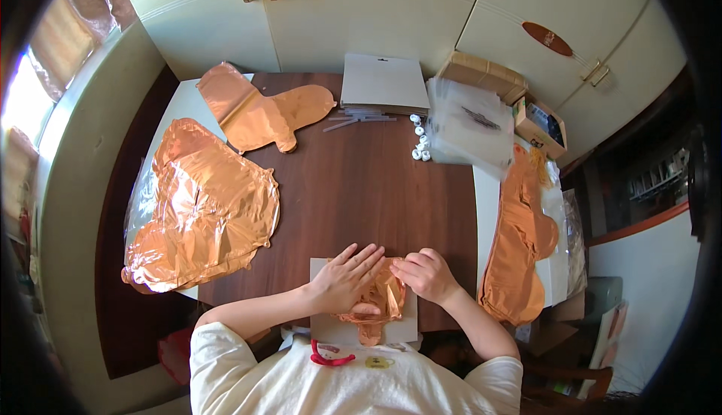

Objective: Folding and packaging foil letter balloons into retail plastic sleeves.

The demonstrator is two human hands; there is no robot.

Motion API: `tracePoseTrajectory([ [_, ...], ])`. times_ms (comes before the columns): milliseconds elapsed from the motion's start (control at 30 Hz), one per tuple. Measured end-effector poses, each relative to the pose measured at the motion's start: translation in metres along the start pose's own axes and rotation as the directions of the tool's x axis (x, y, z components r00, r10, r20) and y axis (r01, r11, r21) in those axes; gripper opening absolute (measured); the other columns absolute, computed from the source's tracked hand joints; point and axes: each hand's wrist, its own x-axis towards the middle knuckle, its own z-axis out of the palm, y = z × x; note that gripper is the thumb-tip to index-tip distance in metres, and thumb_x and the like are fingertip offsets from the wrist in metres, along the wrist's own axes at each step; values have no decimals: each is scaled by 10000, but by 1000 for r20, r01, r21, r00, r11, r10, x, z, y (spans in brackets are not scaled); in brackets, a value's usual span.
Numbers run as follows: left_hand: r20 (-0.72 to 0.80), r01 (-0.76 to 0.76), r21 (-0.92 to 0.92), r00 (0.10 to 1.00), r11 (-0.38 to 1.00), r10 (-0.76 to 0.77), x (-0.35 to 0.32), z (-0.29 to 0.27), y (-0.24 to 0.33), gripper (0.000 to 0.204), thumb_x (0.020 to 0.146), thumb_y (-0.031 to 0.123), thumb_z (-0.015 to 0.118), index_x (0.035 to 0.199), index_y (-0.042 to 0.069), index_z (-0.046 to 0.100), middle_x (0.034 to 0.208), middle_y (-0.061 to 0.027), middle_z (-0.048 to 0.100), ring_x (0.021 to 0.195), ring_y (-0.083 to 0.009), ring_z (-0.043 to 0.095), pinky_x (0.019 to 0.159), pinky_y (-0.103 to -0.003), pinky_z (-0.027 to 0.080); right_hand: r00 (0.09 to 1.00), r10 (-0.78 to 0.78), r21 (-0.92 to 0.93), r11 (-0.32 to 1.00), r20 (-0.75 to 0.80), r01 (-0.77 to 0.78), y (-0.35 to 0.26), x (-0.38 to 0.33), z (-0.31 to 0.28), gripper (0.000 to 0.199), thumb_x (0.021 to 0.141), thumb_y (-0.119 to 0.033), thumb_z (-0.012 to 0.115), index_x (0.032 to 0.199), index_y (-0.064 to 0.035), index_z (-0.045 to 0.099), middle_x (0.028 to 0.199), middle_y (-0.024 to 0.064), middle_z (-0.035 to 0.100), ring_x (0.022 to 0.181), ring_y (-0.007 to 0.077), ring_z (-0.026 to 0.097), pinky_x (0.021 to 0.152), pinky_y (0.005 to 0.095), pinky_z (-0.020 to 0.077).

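A folded copper-coloured foil balloon [389, 296] lies on a pale card [408, 326] at the table's near edge, its narrow tail hanging toward me. My left hand [347, 283] rests flat across the balloon's left part, fingers stretched out and pointing up to the right. At its upper right edge, my right hand [426, 275] is closed in a pinch on the foil. The left palm hides part of the balloon. Both forearms come in from the sides.
Flat foil balloons [203, 204] lie at left, with another [263, 110] behind them and a stack [515, 242] at right. At the back are cards [385, 80], clear plastic straws [357, 118], small white rolls [421, 144], plastic bags [474, 118] and a small box [540, 125].
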Motion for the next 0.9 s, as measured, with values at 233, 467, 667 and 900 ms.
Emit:
tracePoseTrajectory([
  [233, -8, -2, 20, 1000, 1000, 2, -2, -1, 1, 914, 837, 711, 312, 1376, -27, 336, 1442, -165, 339, 1364, -273, 274, 1114, -444, 166, 939, 331, 61, 939, 88, -337, -19, 7, -8, 289, 808, -197, 609, 1044, -35, 649, 1109, 81, 630, 1091, 230, 551, 923, 387, 405],
  [467, -8, 3, -16, 1000, 1000, -3, -2, 2, -2, 919, 828, 705, 347, 1388, -24, 316, 1458, -170, 310, 1374, -278, 254, 1118, -444, 152, 876, 383, -1, 917, 293, -400, -44, -6, 5, 627, 853, -384, 574, 1318, 15, 438, 1392, 162, 414, 1322, 291, 352, 1087, 506, 234],
  [667, -7, 95, -22, 995, 995, -96, -22, -4, -1, 944, 819, 703, 370, 1375, -59, 317, 1455, -187, 308, 1374, -275, 257, 1116, -437, 160, 867, 402, -45, 912, 294, -407, -46, -12, 4, 703, 839, -464, 559, 1338, 10, 416, 1401, 163, 404, 1329, 288, 343, 1092, 509, 216],
  [900, 11, 244, 112, 969, 963, -247, -57, -7, -12, 959, 817, 714, 349, 1377, -64, 313, 1456, -182, 311, 1375, -278, 261, 1097, -548, 130, 856, 387, -10, 913, 344, -408, -43, -14, -1, 1020, 707, -654, 605, 1409, 12, 282, 1471, 175, 282, 1378, 308, 240, 1109, 536, 130],
])
